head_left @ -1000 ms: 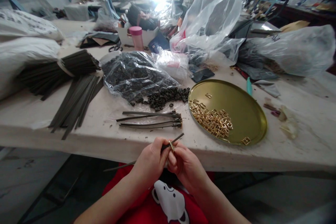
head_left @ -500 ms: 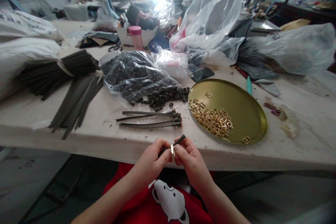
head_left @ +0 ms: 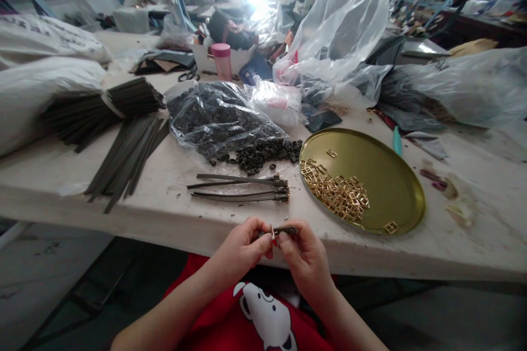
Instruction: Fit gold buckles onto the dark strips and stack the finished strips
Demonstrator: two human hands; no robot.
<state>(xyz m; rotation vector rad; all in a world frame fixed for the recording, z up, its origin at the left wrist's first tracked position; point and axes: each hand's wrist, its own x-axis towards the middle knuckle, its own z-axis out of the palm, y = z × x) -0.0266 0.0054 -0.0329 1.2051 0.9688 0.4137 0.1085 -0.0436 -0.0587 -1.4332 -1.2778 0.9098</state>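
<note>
At the table's front edge, my left hand (head_left: 252, 241) pinches a gold buckle (head_left: 272, 233) and part of a dark strap. My right hand (head_left: 303, 244) is closed on the same dark strap (head_left: 285, 230), which runs through or against the buckle; the fingers hide the exact fit. Just beyond my hands lie several dark straps (head_left: 236, 196) with buckles at their right ends. To the right, a round gold tray (head_left: 391, 186) bears a heap of gold buckles (head_left: 340, 194). Small black loops (head_left: 263, 156) are piled behind the straps.
A clear bag of black loops (head_left: 214, 112) lies mid-table. On the left are a tied bundle of dark strips (head_left: 135, 97) and loose strips (head_left: 123, 156). A pink-lidded jar (head_left: 222, 63) stands behind. Large plastic bags (head_left: 473, 85) lie back right.
The strap end at my right hand has gone from pointing up and right to lying nearly level. The buckle now shows more edge-on. The whole view has shifted slightly.
</note>
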